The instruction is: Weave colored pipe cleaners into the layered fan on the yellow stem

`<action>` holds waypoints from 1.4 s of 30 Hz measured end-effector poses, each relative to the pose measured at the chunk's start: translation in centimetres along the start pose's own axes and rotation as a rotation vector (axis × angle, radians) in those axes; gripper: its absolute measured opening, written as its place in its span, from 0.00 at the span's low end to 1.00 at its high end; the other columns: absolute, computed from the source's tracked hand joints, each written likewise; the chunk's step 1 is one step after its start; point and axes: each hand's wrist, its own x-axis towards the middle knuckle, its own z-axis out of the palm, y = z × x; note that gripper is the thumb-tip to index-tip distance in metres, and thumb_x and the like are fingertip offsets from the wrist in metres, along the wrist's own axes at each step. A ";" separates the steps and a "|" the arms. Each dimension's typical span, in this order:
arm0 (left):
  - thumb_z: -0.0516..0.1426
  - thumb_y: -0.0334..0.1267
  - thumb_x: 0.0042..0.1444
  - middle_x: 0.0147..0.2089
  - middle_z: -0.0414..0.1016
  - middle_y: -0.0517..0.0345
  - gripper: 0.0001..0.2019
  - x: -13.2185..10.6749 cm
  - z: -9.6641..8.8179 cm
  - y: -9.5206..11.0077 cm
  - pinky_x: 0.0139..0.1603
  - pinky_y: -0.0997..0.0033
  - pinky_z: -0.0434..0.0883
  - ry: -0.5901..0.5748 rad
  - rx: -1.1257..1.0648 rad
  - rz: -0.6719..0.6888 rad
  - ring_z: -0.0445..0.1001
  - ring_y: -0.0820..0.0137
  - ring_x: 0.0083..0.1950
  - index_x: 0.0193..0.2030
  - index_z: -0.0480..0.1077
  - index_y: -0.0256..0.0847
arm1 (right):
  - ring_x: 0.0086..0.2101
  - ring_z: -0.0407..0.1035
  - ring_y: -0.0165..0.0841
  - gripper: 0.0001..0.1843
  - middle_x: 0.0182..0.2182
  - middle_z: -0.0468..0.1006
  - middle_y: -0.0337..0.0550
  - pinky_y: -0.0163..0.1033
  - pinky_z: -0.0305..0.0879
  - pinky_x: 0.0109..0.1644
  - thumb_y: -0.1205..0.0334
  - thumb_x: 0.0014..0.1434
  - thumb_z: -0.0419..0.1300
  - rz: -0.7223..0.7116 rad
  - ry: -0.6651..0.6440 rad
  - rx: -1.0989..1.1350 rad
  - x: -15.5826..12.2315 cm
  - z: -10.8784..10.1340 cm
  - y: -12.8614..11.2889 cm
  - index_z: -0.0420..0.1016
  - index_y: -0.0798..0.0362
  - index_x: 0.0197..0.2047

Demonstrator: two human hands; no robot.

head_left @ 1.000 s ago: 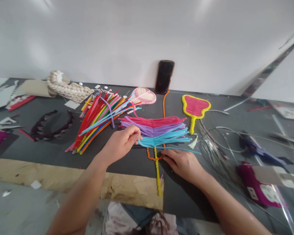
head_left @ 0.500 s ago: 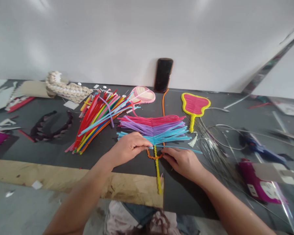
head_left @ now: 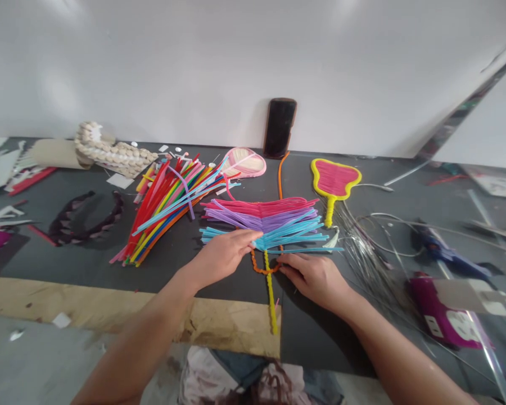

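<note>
A half-made fan of pipe cleaners (head_left: 270, 222) lies on the dark mat, with pink, purple and light blue rows across a yellow stem (head_left: 271, 292) and an orange stem. My left hand (head_left: 221, 256) pinches a light blue pipe cleaner at the fan's lowest row, fingertips at the middle. My right hand (head_left: 314, 275) rests just right of the stem, fingers curled and pressing the same blue strand and the orange loop.
A pile of loose coloured pipe cleaners (head_left: 168, 205) lies to the left. A finished yellow-and-pink fan (head_left: 335, 183), a pink-rimmed fan (head_left: 244, 163) and a phone (head_left: 280, 127) stand behind. A glue gun (head_left: 441, 253), wires and purple packet (head_left: 442, 320) lie right.
My left hand has moved right and down, bringing the light blue strand in against the fan's middle. My right hand has barely moved.
</note>
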 end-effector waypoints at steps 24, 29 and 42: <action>0.59 0.39 0.60 0.57 0.72 0.59 0.10 0.2 0.8 0.0 0.53 0.53 0.53 0.069 0.503 0.253 0.60 0.59 0.54 0.48 0.75 0.57 | 0.34 0.78 0.33 0.10 0.38 0.83 0.39 0.33 0.67 0.35 0.62 0.65 0.55 -0.026 0.041 0.029 -0.1 0.1 0.2 0.76 0.48 0.46; 0.55 0.37 0.63 0.56 0.76 0.62 0.07 0.3 0.8 -0.6 0.54 0.52 0.53 0.083 0.407 0.289 0.62 0.59 0.55 0.43 0.75 0.49 | 0.35 0.78 0.32 0.10 0.39 0.83 0.39 0.33 0.68 0.36 0.62 0.65 0.56 -0.032 0.044 0.050 -0.1 0.2 0.4 0.76 0.48 0.46; 0.55 0.33 0.57 0.45 0.81 0.60 0.06 0.4 0.0 -0.6 0.56 0.52 0.56 0.134 0.250 0.249 0.67 0.60 0.57 0.36 0.75 0.43 | 0.36 0.78 0.33 0.13 0.41 0.83 0.42 0.34 0.68 0.37 0.63 0.63 0.56 0.012 0.013 0.152 -0.1 -0.5 0.2 0.75 0.48 0.50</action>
